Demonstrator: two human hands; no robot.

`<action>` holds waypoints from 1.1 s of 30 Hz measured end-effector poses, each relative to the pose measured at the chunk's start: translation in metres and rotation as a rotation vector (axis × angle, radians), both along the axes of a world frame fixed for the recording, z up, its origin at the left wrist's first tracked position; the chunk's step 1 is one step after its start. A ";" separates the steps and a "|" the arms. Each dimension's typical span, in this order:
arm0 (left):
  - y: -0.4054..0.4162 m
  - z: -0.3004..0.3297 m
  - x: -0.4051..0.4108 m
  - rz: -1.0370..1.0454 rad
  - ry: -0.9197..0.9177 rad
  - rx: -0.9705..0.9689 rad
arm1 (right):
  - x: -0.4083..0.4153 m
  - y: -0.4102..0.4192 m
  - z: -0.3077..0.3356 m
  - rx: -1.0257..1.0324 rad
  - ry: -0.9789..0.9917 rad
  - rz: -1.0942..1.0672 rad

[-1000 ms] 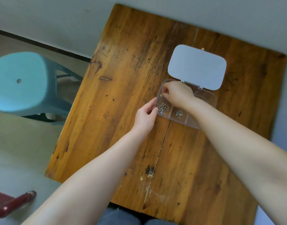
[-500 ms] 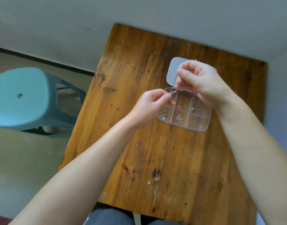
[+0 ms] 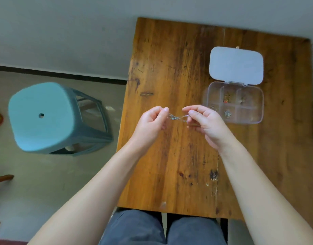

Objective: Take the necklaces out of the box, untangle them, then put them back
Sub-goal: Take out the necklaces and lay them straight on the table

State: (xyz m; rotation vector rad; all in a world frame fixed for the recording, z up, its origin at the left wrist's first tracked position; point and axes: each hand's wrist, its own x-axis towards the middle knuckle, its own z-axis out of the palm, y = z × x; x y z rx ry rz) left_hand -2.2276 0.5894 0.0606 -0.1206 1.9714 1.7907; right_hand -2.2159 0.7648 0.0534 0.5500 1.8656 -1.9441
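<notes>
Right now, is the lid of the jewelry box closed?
No, the white lid lies flipped open on the wooden table, leaving the clear box's compartments exposed.

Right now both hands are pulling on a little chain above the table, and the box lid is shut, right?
Not quite. The head view shows the box with its lid open, lying flat behind it. The left hand and right hand do hold the chain above the table.

wooden table [image 3: 169,68] | teal plastic stool [image 3: 44,115] left of it
</notes>
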 end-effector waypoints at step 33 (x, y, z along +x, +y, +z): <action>-0.054 -0.039 -0.051 0.399 -0.520 0.425 | 0.103 -0.016 -0.043 -0.058 -0.264 0.083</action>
